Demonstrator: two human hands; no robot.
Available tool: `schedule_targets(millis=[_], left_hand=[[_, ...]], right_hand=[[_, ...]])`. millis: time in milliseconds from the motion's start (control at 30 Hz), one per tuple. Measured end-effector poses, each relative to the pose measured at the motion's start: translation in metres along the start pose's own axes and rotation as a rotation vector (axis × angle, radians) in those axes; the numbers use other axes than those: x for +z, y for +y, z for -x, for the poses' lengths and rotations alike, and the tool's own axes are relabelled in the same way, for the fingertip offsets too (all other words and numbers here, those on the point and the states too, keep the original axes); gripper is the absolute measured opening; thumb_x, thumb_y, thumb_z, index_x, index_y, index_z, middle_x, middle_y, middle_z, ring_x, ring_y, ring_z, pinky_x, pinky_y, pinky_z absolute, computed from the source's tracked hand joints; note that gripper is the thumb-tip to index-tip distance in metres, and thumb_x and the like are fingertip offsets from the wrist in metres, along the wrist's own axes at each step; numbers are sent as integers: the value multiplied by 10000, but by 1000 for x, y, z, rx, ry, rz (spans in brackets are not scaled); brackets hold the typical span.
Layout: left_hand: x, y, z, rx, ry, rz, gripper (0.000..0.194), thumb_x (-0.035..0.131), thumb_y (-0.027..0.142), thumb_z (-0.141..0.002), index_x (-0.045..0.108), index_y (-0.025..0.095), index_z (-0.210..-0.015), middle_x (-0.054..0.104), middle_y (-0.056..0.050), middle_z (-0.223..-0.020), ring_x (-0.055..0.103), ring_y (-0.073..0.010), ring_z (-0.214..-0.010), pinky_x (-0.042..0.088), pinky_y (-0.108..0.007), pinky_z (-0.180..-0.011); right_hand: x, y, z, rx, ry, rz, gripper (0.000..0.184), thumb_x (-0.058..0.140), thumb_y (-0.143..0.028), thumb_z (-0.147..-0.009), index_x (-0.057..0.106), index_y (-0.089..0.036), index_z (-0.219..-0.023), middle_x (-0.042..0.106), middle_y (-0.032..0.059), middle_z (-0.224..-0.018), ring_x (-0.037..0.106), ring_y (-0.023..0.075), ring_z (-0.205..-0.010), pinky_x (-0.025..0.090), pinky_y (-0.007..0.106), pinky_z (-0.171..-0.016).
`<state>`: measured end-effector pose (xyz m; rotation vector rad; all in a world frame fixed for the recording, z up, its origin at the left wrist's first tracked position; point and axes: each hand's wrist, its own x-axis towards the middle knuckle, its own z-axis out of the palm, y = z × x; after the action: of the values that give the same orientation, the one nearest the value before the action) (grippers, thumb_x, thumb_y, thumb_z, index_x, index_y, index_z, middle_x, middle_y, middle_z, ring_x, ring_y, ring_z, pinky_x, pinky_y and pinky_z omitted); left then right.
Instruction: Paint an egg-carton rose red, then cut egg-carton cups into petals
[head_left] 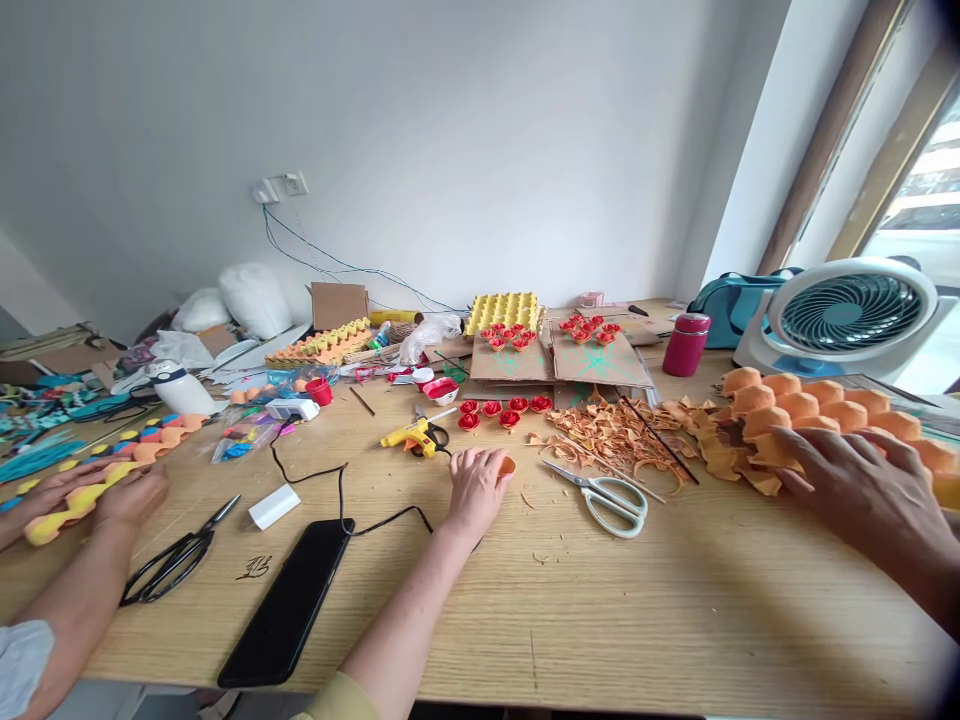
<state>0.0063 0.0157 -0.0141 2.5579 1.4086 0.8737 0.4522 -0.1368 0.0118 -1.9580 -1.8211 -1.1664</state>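
My left hand (476, 487) rests on the wooden table (675, 600), curled around a small orange egg-carton cup (508, 465) that pokes out beside my fingers. My right hand (862, 490) lies at the right with its fingers stretched flat over the near edge of an orange-painted egg tray (817, 405). White-handled scissors (611, 495) lie between my two hands. A heap of orange carton trimmings (615, 435) sits just behind the scissors.
Another person's hands (124, 497) at the left press on yellow and orange carton pieces (67, 505). Nearby lie black scissors (176, 558), a black phone (289, 603), a yellow glue gun (412, 436), red paper roses (502, 410), cardboard sheets (600, 362), a red bottle (685, 344) and a fan (851, 312).
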Motion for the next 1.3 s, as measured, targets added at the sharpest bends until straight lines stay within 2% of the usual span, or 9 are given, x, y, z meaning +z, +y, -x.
schedule_targets(millis=[167,333,467,567,700,933,1167,1233,1300], left_hand=[[1,1,-6,-46,-3,99,328,629,160,-852,630,267,-1162,698,-79,-1169,541,-297,-1140,253,-524,-1087],[0,12,-6,-80,19,289,379,629,178,-846,613,257,-1216,627,-102,-1302,464,-320,-1273,197,-556,-1142],[1,40,-10,-61,-50,558,400,552,392,-926,560,239,-1295,635,-118,-1299,565,-280,-1218,419,-442,-1046],[-1,63,-13,-78,-193,1077,576,382,596,-960,450,235,-1404,654,-132,-1276,648,-263,-1124,523,-398,-912],[-4,77,-12,-154,-319,1715,752,647,648,-800,458,238,-1401,613,-137,-1338,643,-289,-1138,531,-403,-919],[4,70,-5,-348,-185,1680,552,767,429,-770,589,230,-1253,668,-98,-1263,651,-248,-1139,535,-341,-927],[4,70,-6,-433,26,1740,372,794,292,-715,686,183,-1054,754,-64,-1060,706,-220,-989,537,-316,-886],[5,67,-6,-439,75,1741,350,804,285,-695,691,181,-1010,760,-54,-1031,709,-209,-960,536,-310,-873],[5,64,-6,-442,126,1746,340,810,286,-682,689,192,-986,760,-37,-1031,704,-194,-965,529,-293,-871]], right_hand=[[-32,-21,-20,-8,-25,-57,347,431,-349,-947,559,-237,-1249,674,148,-1131,585,308,-988,333,461,-949],[-50,-50,-33,-84,89,-111,334,407,-346,-987,560,-232,-1262,681,133,-1145,598,296,-961,334,475,-1016],[-64,-78,-42,-180,122,-198,362,497,-325,-967,547,-258,-1319,679,125,-1162,606,287,-952,361,493,-1003],[-77,-113,-48,-368,142,-315,428,481,-165,-947,530,-278,-1357,669,106,-1185,606,279,-1035,385,480,-989],[-84,-163,-55,-610,233,-418,395,433,-110,-946,583,-219,-1295,677,102,-1173,606,244,-1016,405,474,-1007],[-64,-206,-54,-740,281,-428,287,491,-149,-962,637,-215,-1201,688,57,-1104,613,200,-926,467,431,-965],[-69,-206,-53,-799,217,-545,358,522,-181,-953,571,-220,-1305,646,74,-1240,574,224,-1142,351,493,-1122],[-65,-195,-54,-688,256,-642,344,571,-263,-948,580,-232,-1290,644,87,-1246,570,233,-1155,333,509,-1130],[-55,-181,-57,-403,321,-758,368,633,-253,-906,591,-236,-1272,645,104,-1218,580,250,-1127,367,519,-1095]])
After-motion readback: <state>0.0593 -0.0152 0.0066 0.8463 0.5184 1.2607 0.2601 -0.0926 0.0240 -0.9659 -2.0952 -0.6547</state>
